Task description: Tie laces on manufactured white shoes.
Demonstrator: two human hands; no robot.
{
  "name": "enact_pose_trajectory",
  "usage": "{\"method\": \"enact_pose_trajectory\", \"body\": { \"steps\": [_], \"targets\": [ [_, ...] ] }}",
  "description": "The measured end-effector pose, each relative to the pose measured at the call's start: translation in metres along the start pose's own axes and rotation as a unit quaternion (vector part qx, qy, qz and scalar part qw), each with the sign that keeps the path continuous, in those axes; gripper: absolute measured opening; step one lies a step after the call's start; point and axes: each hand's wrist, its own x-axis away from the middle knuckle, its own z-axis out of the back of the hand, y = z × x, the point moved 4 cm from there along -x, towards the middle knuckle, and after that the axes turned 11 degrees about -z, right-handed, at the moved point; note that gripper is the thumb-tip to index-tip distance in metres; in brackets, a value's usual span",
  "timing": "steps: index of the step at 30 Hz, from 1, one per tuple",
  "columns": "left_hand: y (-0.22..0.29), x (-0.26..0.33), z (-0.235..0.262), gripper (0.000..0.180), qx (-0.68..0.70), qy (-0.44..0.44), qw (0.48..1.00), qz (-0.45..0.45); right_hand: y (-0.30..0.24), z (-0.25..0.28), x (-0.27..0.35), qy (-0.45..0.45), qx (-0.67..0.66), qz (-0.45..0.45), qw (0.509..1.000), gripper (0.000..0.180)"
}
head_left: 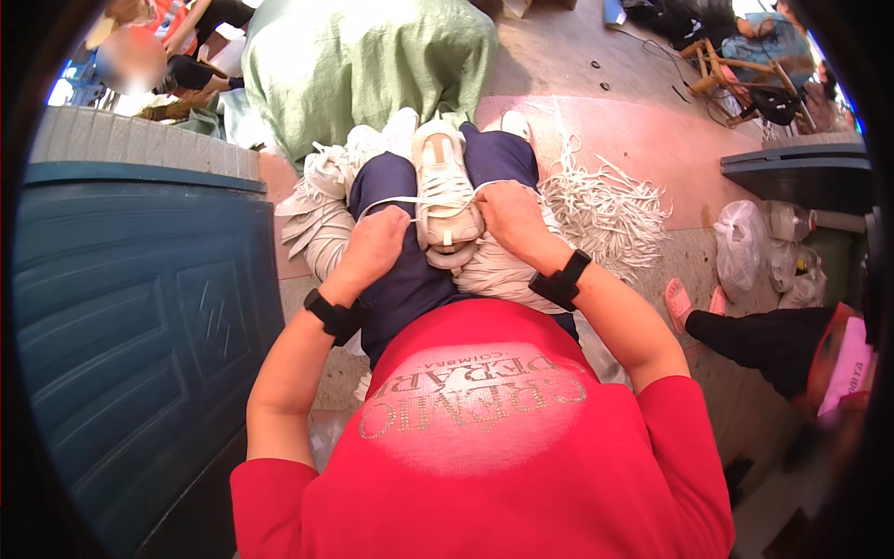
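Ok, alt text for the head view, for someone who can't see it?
The person's left hand and right hand hold white lace out to either side of a beige sneaker between navy-trousered legs. A heap of loose laces lies to the right; green cloth hangs ahead.

Illumination is bright, strongest toward the top, where the floor point(559, 70) appears pale. A soft shadow lies beside the green cloth point(363, 65). The lower right is dim and soft. Fisheye distortion bends the blue door point(140, 279); dark vignetting and blue fringes mark the rim.
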Motion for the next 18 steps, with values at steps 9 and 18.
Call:
{"method": "enact_pose_trajectory", "body": {
  "steps": [9, 18],
  "targets": [
    [0.007, -0.003, -0.006, 0.015, -0.096, 0.027, 0.995, -0.020, 0.003, 0.000, -0.002, 0.051, -0.072, 0.016, 0.996, 0.004],
    [0.026, -0.006, -0.006, 0.013, -0.204, 0.075, 0.975, -0.055, -0.004, 0.008, 0.000, 0.034, -0.075, 0.019, 0.996, 0.007]
  ]
}}
